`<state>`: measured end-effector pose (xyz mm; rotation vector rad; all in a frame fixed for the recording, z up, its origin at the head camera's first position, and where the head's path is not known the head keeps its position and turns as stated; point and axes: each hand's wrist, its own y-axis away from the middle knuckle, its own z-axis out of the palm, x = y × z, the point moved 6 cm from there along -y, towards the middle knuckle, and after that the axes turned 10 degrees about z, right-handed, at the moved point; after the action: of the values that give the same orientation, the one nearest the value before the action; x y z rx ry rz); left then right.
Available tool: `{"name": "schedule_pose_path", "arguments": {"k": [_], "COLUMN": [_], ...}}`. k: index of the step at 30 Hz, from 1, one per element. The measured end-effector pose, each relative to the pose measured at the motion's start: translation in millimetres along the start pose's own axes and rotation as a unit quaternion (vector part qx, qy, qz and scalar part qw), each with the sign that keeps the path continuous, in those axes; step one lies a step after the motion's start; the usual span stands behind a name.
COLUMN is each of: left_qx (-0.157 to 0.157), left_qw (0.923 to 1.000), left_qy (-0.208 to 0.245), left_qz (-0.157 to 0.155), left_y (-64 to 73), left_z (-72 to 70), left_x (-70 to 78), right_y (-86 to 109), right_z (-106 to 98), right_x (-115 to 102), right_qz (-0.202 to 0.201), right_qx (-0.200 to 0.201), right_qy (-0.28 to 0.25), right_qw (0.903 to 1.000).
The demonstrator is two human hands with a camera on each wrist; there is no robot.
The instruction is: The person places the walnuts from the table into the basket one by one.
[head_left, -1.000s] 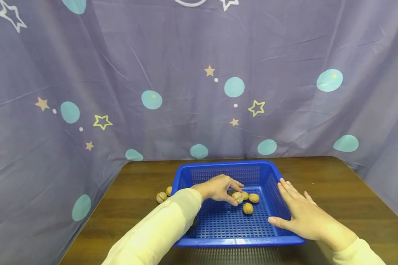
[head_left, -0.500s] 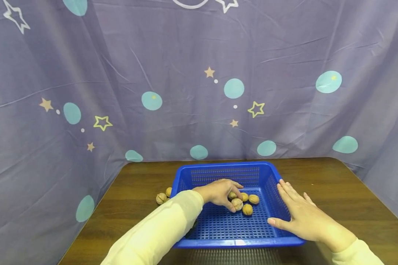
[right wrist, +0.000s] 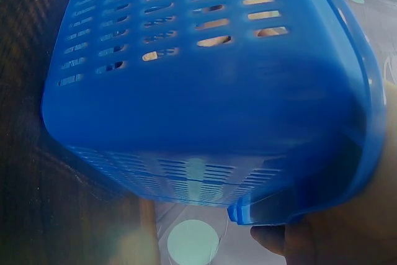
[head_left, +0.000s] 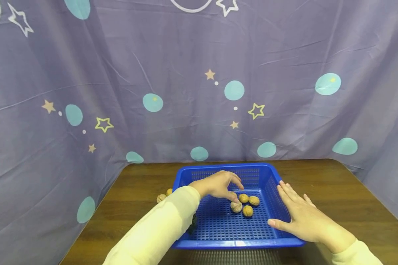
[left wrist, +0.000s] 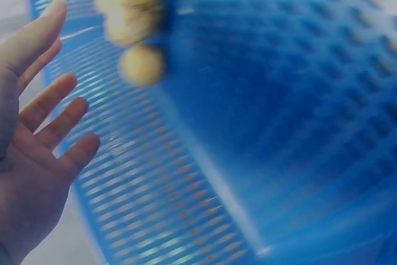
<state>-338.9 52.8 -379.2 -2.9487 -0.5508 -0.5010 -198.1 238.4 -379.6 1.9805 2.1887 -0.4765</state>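
Observation:
My left hand (head_left: pixel 220 185) hovers over several walnuts (head_left: pixel 247 211) on the floor of a blue plastic basket (head_left: pixel 237 243). Its fingers are loosely bent and spread, with a gap between thumb and fingertips. The thumb overlaps a paler walnut (head_left: pixel 236 207) in the head view; another walnut behind the hand is partly hidden. In the left wrist view the palm (left wrist: pixel 37 166) faces the walnuts (left wrist: pixel 141 64) and holds nothing. Along the basket's right rim rests my right hand (head_left: pixel 302 215), fingers straight, thumb pointing across the rim toward the inside.
Outside the basket's left side, more walnuts (head_left: pixel 161 198) lie on the brown wooden table (head_left: pixel 126 206). Something dark green (head_left: pixel 192 223) sits inside the basket by the left wall, mostly behind the left sleeve (head_left: pixel 159 228). A patterned curtain (head_left: pixel 185 92) hangs behind the table.
The left hand lowered with walnuts at its fingers, let them go beside the others on the basket floor, then rose a little. The right hand stays in place.

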Motion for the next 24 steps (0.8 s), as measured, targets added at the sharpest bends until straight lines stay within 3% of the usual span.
{"name": "schedule_pose_path", "arguments": {"k": [6, 10, 13, 18, 24], "left_qx": [0.058, 0.096, 0.128, 0.178, 0.211], "left_qw": [0.9979, 0.9946, 0.9903, 0.9809, 0.9682], "left_qy": [0.023, 0.025, 0.022, 0.023, 0.015], "left_qz": [-0.012, -0.033, -0.049, -0.075, -0.133], "left_y": [24.1, 57.1, 87.7, 143.1, 207.6], "left_z": [-64.9, -106.0, -127.2, -140.5, -123.6], "left_x": [12.0, 18.1, 16.7, 1.1, -35.0], "right_y": [-2.0, -3.4, -3.4, -0.4, 3.5], "right_z": [-1.2, -0.8, -0.7, -0.1, 3.2], "right_x": [-5.6, -8.0, -8.0, -6.6, -7.0], "right_qz": [-0.006, -0.011, -0.010, -0.002, -0.002], "right_qx": [0.004, 0.002, -0.004, -0.013, -0.017], "right_qy": [0.007, 0.006, 0.001, -0.007, -0.012], "right_qw": [0.9999, 0.9999, 0.9999, 0.9999, 0.9998]}}
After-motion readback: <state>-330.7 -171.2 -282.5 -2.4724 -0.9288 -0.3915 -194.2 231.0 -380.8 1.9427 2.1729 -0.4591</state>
